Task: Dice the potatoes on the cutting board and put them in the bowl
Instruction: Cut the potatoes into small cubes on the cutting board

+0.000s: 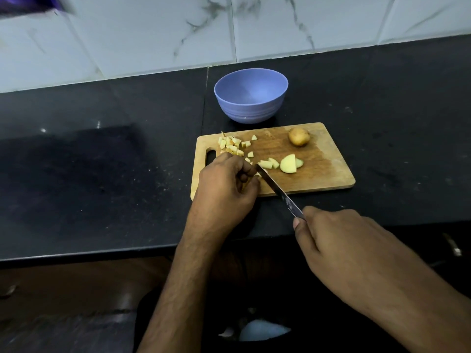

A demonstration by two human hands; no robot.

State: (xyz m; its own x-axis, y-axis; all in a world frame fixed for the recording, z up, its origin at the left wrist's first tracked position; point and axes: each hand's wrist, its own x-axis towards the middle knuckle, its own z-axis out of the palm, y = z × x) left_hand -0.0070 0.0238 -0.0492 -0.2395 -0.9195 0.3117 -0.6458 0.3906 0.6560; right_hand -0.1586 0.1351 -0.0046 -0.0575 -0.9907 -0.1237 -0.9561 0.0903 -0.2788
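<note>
Potato pieces (230, 145), unmarked cutting board (328, 171)

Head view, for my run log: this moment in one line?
left hand: steadies potato piece | right hand: grips steel knife | blue plastic bowl: empty

One round blue plastic bowl (251, 98), one rectangular wooden cutting board (328, 171), one whole brown potato (298, 136), one steel-bladed knife (277, 191), two hands (226, 184), roughly a dozen pale diced potato pieces (233, 145), three larger cut chunks (288, 164)

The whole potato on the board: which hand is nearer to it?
Left. The left hand rests on the board, left of the potato; the right hand holds the knife off the board's near edge.
</note>
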